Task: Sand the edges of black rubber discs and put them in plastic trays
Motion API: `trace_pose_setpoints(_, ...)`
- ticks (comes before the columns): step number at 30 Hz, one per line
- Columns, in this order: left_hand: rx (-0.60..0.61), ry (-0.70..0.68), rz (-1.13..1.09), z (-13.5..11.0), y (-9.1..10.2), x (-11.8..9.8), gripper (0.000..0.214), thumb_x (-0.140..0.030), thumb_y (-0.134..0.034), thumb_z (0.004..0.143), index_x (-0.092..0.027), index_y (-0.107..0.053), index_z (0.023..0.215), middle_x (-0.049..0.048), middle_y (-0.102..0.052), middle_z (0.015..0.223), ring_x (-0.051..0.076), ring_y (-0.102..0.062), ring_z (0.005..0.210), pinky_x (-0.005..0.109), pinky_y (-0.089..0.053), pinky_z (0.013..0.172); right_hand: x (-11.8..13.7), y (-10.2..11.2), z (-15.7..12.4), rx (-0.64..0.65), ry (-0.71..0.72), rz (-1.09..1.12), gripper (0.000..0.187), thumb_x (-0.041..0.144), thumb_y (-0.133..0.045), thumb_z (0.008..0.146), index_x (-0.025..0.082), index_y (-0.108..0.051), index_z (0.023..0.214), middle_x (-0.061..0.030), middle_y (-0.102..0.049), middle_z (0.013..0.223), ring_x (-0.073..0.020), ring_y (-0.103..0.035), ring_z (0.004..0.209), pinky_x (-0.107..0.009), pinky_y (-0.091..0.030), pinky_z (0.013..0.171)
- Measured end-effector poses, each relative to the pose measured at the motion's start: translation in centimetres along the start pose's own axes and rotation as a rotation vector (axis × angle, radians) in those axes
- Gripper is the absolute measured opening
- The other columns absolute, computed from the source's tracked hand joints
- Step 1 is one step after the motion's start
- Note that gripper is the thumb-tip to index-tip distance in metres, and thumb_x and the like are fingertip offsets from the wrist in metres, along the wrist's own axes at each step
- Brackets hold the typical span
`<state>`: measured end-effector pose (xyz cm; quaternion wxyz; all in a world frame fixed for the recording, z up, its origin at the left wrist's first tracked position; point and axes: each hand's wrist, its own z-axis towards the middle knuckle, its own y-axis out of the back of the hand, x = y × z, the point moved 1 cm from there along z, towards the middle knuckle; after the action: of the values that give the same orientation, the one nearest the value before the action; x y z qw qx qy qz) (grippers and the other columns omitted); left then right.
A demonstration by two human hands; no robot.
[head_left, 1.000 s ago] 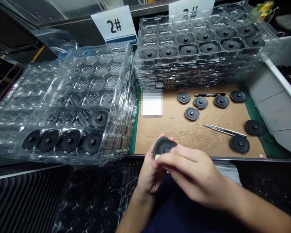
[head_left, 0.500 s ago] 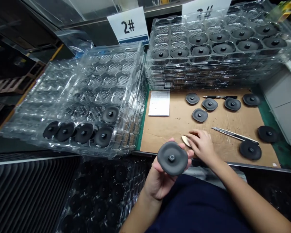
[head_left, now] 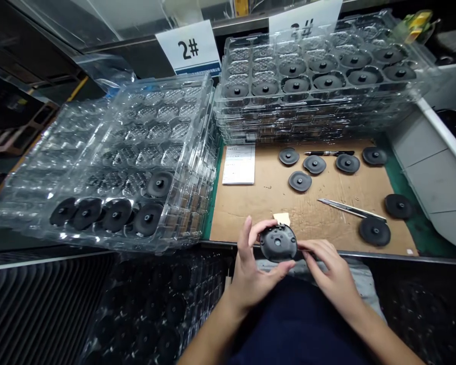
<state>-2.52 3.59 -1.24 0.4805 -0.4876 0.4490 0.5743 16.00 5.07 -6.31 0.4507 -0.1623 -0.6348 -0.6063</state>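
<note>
Black moulded disc (head_left: pixel 278 243), underside up, sits at six o'clock just above the cardboard sheet's (head_left: pixel 258 213) near edge, held between the left hand's (head_left: pixel 249 276) spread thumb and fingers and the right hand's (head_left: pixel 329 266) curled fingers.

2# on a white sign (head_left: pixel 187 49), 3# on another sign (head_left: pixel 303 24) (partly hidden)

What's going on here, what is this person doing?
A person holds a round black part in both hands, left hand on one side and right hand on the other, at the front edge of a cardboard sheet. More such parts lie on the cardboard near a utility knife, and others sit in stacked clear plastic trays.
</note>
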Motion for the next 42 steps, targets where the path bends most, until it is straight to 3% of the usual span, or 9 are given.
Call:
trace_pose_setpoints(4, 0.076, -0.134, 0.144, 0.0, -0.2, -0.3, 0.104, 0.002, -0.073, 0.063, -0.041, -0.015, 0.138, 0.0080, -0.055, 0.129, 0.026, -0.052, 0.116, 0.048, -0.036, 0.100, 0.8, 1.8, 0.4, -0.055, 0.052, 0.020, 0.032, 0.018, -0.051, 0.088, 0.021, -0.054, 0.120, -0.0076, -0.064, 0.100, -0.0196, -0.058, 0.094, -0.037, -0.046, 0.081)
trace_pose_setpoints(9, 0.102, -0.073, 0.142, -0.3, -0.7, -0.6, 0.097, -0.004, -0.073, 0.066, -0.032, -0.017, 0.140, 0.0114, -0.054, 0.128, 0.028, -0.050, 0.119, 0.048, -0.035, 0.102, 1.8, 4.6, 2.7, 0.091, 0.353, -0.091, 0.047, 0.019, -0.059, 0.085, 0.026, -0.050, 0.130, -0.0067, -0.063, 0.108, -0.0196, -0.056, 0.096, -0.039, -0.042, 0.084)
trace_pose_setpoints(12, 0.144, -0.011, 0.169, -0.6, -1.0, -0.6, 0.096, -0.010, -0.072, 0.070, -0.032, -0.013, 0.142, 0.0113, -0.050, 0.130, 0.027, -0.047, 0.121, 0.046, -0.034, 0.103, 2.0, 5.5, 3.3, 0.110, 0.389, -0.089, 0.044, 0.023, -0.064, 0.082, 0.027, -0.056, 0.125, -0.0061, -0.063, 0.107, -0.0204, -0.055, 0.096, -0.040, -0.040, 0.085)
trace_pose_setpoints(14, 0.152, 0.022, 0.182, -0.8, -1.1, -0.6, 0.094, -0.013, -0.071, 0.072, -0.031, -0.012, 0.142, 0.0109, -0.050, 0.129, 0.026, -0.047, 0.120, 0.044, -0.034, 0.104, 2.3, 5.8, 3.1, 0.090, 0.324, 0.007, 0.035, 0.021, -0.063, 0.083, 0.028, -0.061, 0.118, -0.0051, -0.063, 0.105, -0.0196, -0.054, 0.096, -0.038, -0.041, 0.084)
trace_pose_setpoints(18, 0.189, 0.060, 0.146, -0.8, -1.3, -0.8, 0.095, -0.019, -0.074, 0.070, -0.029, -0.012, 0.142, 0.0097, -0.053, 0.124, 0.024, -0.050, 0.116, 0.042, -0.036, 0.103, 3.2, 6.1, 2.6, 0.078, 0.030, 0.382, 0.024, 0.017, -0.057, 0.086, 0.029, -0.065, 0.106, -0.0018, -0.064, 0.098, -0.0151, -0.057, 0.094, -0.029, -0.045, 0.079)
trace_pose_setpoints(23, 0.324, 0.211, 0.042, -0.2, -1.7, -1.3, 0.095, -0.025, -0.072, 0.072, -0.027, -0.008, 0.142, 0.0089, -0.056, 0.120, 0.022, -0.054, 0.112, 0.039, -0.038, 0.101, 3.6, 6.6, 3.4, 0.383, -0.274, 0.664, 0.027, 0.030, -0.065, 0.081, 0.027, -0.065, 0.109, -0.0016, -0.066, 0.090, -0.0134, -0.061, 0.082, -0.025, -0.047, 0.075)
trace_pose_setpoints(34, 0.608, 0.403, -0.199, 0.6, -2.4, -1.9, 0.103, -0.045, -0.073, 0.067, -0.022, -0.008, 0.143, 0.0148, -0.060, 0.117, 0.029, -0.054, 0.115, 0.046, -0.034, 0.104, 3.4, 7.1, 4.3, 0.652, -0.342, 1.087, 0.027, 0.018, -0.072, 0.074, 0.022, -0.068, 0.100, 0.0019, -0.068, 0.078, -0.0066, -0.062, 0.071, -0.017, -0.048, 0.068)
trace_pose_setpoints(38, 0.612, 0.367, -0.145, 0.7, -2.3, -2.0, 0.104, -0.036, -0.077, 0.065, -0.024, -0.008, 0.143, 0.0125, -0.061, 0.113, 0.027, -0.058, 0.110, 0.044, -0.038, 0.101, 3.5, 7.0, 3.8, 0.604, -0.336, 1.111, 0.008, 0.018, -0.072, 0.073, 0.017, -0.067, 0.079, 0.0011, -0.067, 0.077, -0.0078, -0.061, 0.073, -0.019, -0.048, 0.069)
trace_pose_setpoints(42, 0.484, 0.143, 0.052, 0.8, -2.0, -2.3, 0.104, -0.022, -0.078, 0.064, -0.023, -0.010, 0.143, 0.0101, -0.060, 0.114, 0.021, -0.058, 0.107, 0.037, -0.041, 0.099, 3.4, 7.2, 2.9, 0.430, -0.346, 0.880, 0.008, 0.025, -0.070, 0.076, 0.018, -0.066, 0.078, 0.0002, -0.064, 0.078, -0.0104, -0.059, 0.075, -0.023, -0.046, 0.070)
